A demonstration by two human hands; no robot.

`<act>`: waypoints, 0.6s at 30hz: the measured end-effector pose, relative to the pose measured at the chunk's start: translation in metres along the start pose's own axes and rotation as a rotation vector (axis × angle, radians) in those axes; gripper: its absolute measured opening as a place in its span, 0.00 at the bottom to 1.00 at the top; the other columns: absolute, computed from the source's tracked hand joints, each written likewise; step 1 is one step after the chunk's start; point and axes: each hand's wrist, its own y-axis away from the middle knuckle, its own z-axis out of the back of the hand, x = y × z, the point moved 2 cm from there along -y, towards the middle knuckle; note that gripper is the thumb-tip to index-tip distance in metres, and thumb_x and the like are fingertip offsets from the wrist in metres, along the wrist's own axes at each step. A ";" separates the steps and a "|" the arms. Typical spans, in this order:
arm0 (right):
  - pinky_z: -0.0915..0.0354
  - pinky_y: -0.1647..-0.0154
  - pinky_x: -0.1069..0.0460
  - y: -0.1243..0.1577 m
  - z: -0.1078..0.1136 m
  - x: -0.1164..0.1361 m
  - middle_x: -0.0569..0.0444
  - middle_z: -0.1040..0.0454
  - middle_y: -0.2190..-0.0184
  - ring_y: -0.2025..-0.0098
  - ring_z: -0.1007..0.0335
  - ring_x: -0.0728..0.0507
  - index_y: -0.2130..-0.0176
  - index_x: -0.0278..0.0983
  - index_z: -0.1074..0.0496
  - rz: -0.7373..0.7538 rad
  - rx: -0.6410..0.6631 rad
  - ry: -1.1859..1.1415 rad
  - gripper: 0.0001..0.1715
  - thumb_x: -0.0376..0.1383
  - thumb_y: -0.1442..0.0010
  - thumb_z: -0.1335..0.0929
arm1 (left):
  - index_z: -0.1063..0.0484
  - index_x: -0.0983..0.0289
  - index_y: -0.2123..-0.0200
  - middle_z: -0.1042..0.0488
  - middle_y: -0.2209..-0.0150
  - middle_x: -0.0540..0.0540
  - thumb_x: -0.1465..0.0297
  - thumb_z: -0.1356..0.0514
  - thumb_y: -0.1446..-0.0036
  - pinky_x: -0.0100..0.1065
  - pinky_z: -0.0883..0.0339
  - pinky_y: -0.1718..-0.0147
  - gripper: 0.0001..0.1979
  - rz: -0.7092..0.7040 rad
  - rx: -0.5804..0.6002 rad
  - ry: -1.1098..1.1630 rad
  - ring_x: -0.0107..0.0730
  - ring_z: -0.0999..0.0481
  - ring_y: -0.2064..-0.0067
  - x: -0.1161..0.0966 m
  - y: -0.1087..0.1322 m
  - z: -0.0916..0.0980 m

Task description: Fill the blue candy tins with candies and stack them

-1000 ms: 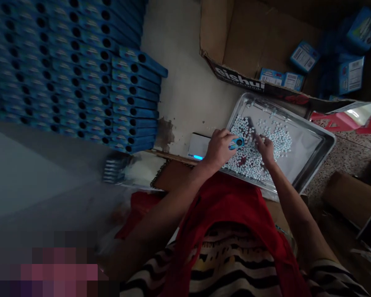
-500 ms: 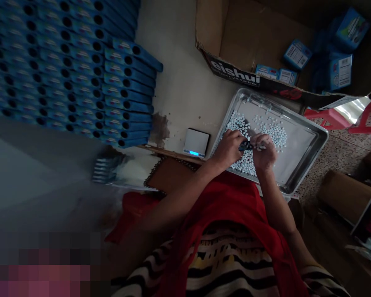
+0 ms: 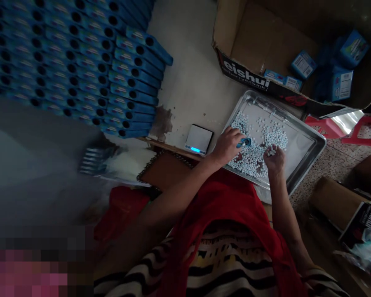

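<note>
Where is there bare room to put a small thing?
The tabletop between the stacked blue boxes and the carton, beyond the scale, is mostly bare; so is the right side of the tray. Crowded: the tray's left and middle, with white pellets, left hand and right hand.

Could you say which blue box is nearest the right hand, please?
The blue box in the left hand; others are stacked or in the carton, farther away.

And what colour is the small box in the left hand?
The small box is mostly blue; this shows best in the head view.
</note>
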 end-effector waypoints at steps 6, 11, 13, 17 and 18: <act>0.32 0.78 0.60 0.005 0.025 -0.027 0.60 0.24 0.75 0.76 0.30 0.52 0.64 0.39 0.24 -0.056 -0.034 0.153 0.11 0.33 0.40 0.20 | 0.14 0.60 0.52 0.16 0.52 0.58 0.79 0.28 0.43 0.48 0.24 0.41 0.16 0.129 -0.082 0.030 0.49 0.20 0.47 0.019 0.012 0.003; 0.37 0.81 0.62 -0.003 0.022 -0.023 0.63 0.27 0.77 0.80 0.35 0.55 0.64 0.39 0.22 -0.020 -0.020 0.231 0.10 0.35 0.42 0.20 | 0.14 0.59 0.50 0.14 0.51 0.57 0.73 0.23 0.46 0.44 0.23 0.43 0.19 0.241 -0.135 0.090 0.47 0.17 0.47 0.046 0.041 0.040; 0.36 0.80 0.61 -0.003 0.020 -0.022 0.62 0.25 0.76 0.78 0.33 0.55 0.63 0.38 0.20 0.001 0.010 0.275 0.12 0.36 0.45 0.18 | 0.14 0.58 0.49 0.13 0.50 0.56 0.72 0.23 0.45 0.42 0.23 0.43 0.19 0.247 -0.142 0.109 0.46 0.17 0.46 0.058 0.056 0.061; 0.32 0.75 0.61 0.002 0.014 -0.031 0.60 0.22 0.72 0.74 0.29 0.54 0.64 0.37 0.20 0.016 0.098 0.366 0.18 0.36 0.52 0.15 | 0.14 0.58 0.47 0.14 0.46 0.57 0.73 0.27 0.42 0.44 0.26 0.39 0.19 0.208 -0.106 0.039 0.47 0.18 0.43 0.083 0.075 0.095; 0.31 0.74 0.61 0.003 0.013 -0.034 0.60 0.22 0.72 0.73 0.28 0.54 0.65 0.37 0.20 0.015 0.124 0.389 0.18 0.37 0.51 0.15 | 0.13 0.58 0.47 0.14 0.46 0.57 0.74 0.29 0.42 0.44 0.27 0.38 0.19 0.197 -0.075 0.008 0.47 0.19 0.43 0.089 0.076 0.099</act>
